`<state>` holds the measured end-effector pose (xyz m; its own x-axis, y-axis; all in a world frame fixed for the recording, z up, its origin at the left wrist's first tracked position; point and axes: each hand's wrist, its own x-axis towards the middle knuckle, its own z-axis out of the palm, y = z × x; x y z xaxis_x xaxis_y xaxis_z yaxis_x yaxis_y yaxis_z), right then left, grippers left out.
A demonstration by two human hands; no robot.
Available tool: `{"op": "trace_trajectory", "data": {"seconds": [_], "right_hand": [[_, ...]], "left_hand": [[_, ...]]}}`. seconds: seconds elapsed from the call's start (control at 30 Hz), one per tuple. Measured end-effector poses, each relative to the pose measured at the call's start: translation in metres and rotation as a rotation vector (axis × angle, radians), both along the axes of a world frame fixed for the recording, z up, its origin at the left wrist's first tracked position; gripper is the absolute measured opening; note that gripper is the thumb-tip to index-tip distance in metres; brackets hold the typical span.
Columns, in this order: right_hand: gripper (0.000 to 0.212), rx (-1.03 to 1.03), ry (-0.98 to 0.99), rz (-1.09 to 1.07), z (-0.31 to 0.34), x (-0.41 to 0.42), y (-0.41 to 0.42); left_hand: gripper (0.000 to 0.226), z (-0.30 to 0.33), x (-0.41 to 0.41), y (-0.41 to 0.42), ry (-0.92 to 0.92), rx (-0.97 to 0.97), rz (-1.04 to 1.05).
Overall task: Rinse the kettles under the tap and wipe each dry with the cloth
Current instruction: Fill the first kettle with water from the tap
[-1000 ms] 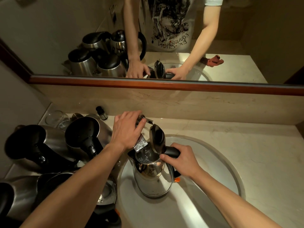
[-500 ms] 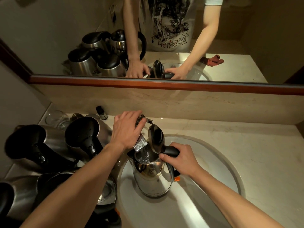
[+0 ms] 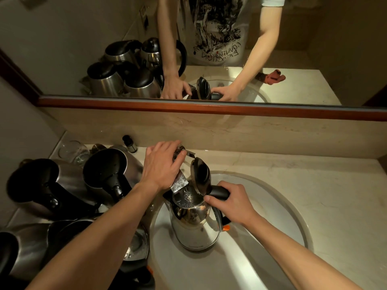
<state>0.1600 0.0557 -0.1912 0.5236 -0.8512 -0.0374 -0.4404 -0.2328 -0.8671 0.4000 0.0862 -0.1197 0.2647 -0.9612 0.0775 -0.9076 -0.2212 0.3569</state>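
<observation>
kettle: steel kettle [image 3: 195, 229] stood upright in the sink basin [image 3: 272, 206], lid [image 3: 201, 177] hinged up, mouth right under the tap spout [image 3: 179, 181]; water visible inside
right hand: right hand [image 3: 232, 203] had fingers curled round the black handle [image 3: 217, 192] at the kettle's top; thumb side hidden from camera
left hand: left hand [image 3: 162, 166] lay over the tap, fingers bent down around its head; hand covered the lever, so exact grip point couldn't be made out
tap: only the spout tip and a sliver of metal past the fingertips were visible
other kettles: cluster on the counter left of the sink, e.g. one [image 3: 111, 172] just beside the left forearm, another [image 3: 39, 185] further left; lowest ones cut off by frame edge
cloth: reddish cloth [image 3: 274, 77] showed only as a mirror reflection, on the counter to the person's right; real one out of frame
glass: clear glass [image 3: 73, 150] behind the kettles, partly blocked
small bottle: dark-capped [image 3: 129, 141], by the backsplash
lighting: dim, steel detail murky
</observation>
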Motion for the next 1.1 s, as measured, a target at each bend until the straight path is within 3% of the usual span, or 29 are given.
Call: {"op": "trace_trajectory", "data": {"seconds": [0.37, 1.1], "right_hand": [[0.042, 0.009, -0.003, -0.014, 0.0018, 0.0005, 0.0004], [0.044, 0.013, 0.015, -0.005, 0.0022, 0.0009, 0.0009]], "left_hand": [[0.076, -0.0009, 0.0005, 0.0, -0.005, -0.004, -0.006], [0.076, -0.0004, -0.0006, 0.0001, 0.005, -0.011, 0.003]]}}
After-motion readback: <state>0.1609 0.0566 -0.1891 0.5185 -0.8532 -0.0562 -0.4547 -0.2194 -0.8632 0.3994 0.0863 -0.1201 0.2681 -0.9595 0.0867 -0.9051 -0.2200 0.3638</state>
